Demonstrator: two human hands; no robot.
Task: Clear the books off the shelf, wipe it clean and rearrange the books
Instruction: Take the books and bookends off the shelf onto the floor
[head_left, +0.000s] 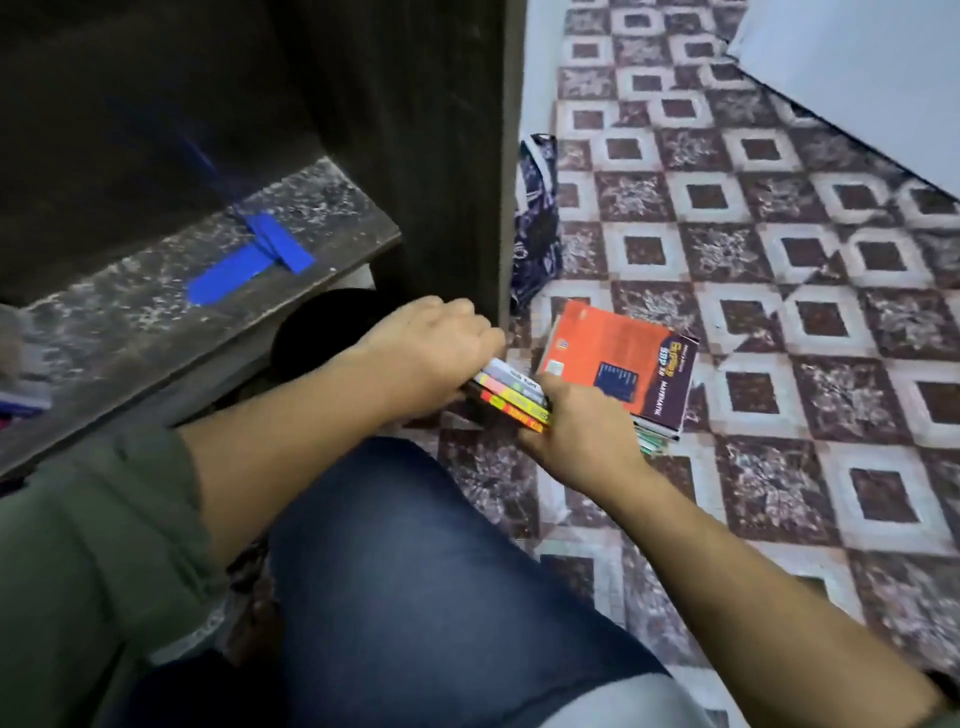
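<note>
A brown-and-white patterned floor (779, 270) lies right of a dark shelf (156, 317), whose dusty board carries 2 strips of blue tape (249, 260). The left hand (436, 338) and right hand (576, 431) grasp a small stack of books (511, 397) between them, low beside the shelf's side panel. Just right, an orange-covered pile (618, 358) lies on the floor.
</note>
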